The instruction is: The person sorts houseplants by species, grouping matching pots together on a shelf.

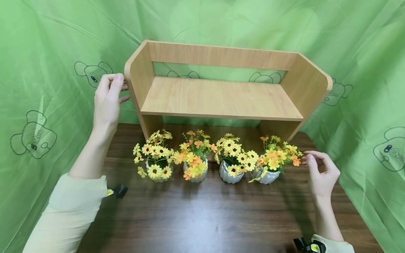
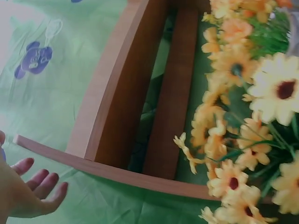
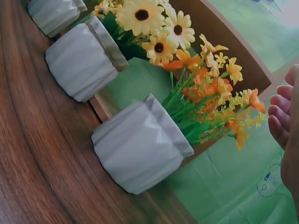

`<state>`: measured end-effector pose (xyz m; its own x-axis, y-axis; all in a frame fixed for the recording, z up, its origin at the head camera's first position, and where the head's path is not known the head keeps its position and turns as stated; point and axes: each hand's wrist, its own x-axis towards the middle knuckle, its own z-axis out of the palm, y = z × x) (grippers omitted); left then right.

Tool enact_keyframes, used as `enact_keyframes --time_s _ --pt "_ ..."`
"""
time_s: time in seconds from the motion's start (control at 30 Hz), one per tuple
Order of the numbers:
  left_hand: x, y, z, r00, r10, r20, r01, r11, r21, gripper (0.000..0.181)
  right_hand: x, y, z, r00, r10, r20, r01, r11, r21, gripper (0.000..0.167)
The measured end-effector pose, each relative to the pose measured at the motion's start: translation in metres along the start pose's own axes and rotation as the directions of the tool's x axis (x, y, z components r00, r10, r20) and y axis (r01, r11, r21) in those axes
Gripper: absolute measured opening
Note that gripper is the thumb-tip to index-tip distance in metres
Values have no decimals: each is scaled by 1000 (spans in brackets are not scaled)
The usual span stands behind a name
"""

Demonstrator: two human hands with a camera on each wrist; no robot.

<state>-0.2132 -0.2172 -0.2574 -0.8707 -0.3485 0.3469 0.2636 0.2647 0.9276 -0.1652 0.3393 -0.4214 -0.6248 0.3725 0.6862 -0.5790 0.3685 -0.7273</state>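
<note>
A two-level wooden shelf (image 1: 221, 98) stands at the back of the table. In front of it several white pots with yellow and orange flowers form a row; the rightmost pot (image 1: 269, 176) also shows large in the right wrist view (image 3: 140, 147). My left hand (image 1: 109, 102) is raised beside the shelf's left side panel, fingers loosely bent and holding nothing; whether it touches the panel is unclear. In the left wrist view the fingers of my left hand (image 2: 32, 191) are apart from the panel. Just right of the rightmost flowers is my right hand (image 1: 322, 174), fingers loosely curved, holding nothing.
The dark wooden table (image 1: 190, 218) extends in front of the pots. Green fabric (image 1: 47, 88) with bear drawings hangs behind and at both sides. Black straps with yellow-green parts are at both wrists.
</note>
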Motion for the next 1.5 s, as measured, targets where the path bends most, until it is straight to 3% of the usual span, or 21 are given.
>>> enact_keyframes --time_s 0.13,0.23,0.33,0.6,1.03,1.2,1.33,1.5 --pt "11 8 3 996 -52 73 62 988 -138 34 2 15 -6 998 59 -16 -56 991 119 20" --pt "18 12 5 991 -82 105 98 982 -161 39 3 21 -9 992 122 -19 -113 962 250 16" --pt "22 15 7 987 -104 121 123 980 -158 38 3 25 -13 982 188 -8 -178 941 286 12" --pt "30 18 1 963 -172 206 213 956 -199 42 3 33 -18 964 267 12 -260 924 280 8" --pt "47 15 -15 885 -240 398 358 898 -254 43 2 49 -32 914 398 71 -405 899 166 8" --pt "53 14 -18 864 -247 439 389 881 -270 55 2 59 -44 885 435 165 -453 888 86 9" --pt "54 14 -18 861 -255 440 405 868 -288 62 -2 69 -53 851 448 273 -473 880 30 17" --pt "52 14 -18 882 -245 403 375 883 -281 58 -6 75 -60 806 447 387 -490 872 13 13"
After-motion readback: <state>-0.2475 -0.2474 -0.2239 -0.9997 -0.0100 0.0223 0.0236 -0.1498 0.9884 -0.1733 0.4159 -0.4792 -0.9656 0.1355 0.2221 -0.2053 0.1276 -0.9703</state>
